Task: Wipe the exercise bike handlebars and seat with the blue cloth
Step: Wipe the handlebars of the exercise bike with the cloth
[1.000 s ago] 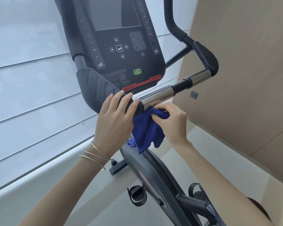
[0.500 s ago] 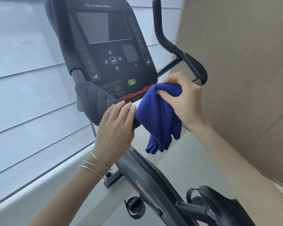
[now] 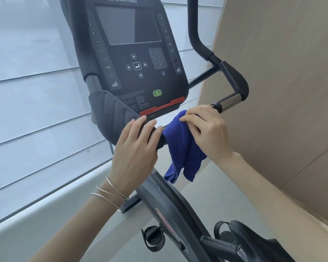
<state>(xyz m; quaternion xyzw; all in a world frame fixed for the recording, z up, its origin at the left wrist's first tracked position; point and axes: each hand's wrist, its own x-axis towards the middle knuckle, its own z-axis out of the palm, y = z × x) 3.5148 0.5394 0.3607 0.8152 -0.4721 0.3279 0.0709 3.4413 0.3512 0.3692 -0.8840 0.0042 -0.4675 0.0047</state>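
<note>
So from the head cam, the left hand (image 3: 135, 154) is wrapped over the black padded end of the handlebar (image 3: 180, 127), grip clenched around it with the fingers curled over the top, and a few thin silver bangles (image 3: 110, 193) sit on that wrist. The right hand (image 3: 206, 133) has its grip pinched on the blue cloth (image 3: 182, 150), pressing it down onto the bar right next to the left hand's fingertips. The cloth is draped over the bar, so its long axis hangs pretty much straight down, loose ends pointing at the floor (image 3: 216, 201). The bar itself runs from lower left up to the right, where a bare chrome section (image 3: 229, 101) sticks out past the right hand before it meets the curved black outer grip (image 3: 235, 78). Just above the hands is the console (image 3: 133, 59) with its dark screen, keypad, green button and red strip. Down low you can see a pedal (image 3: 152, 238) and the dark frame (image 3: 170, 201).
</note>
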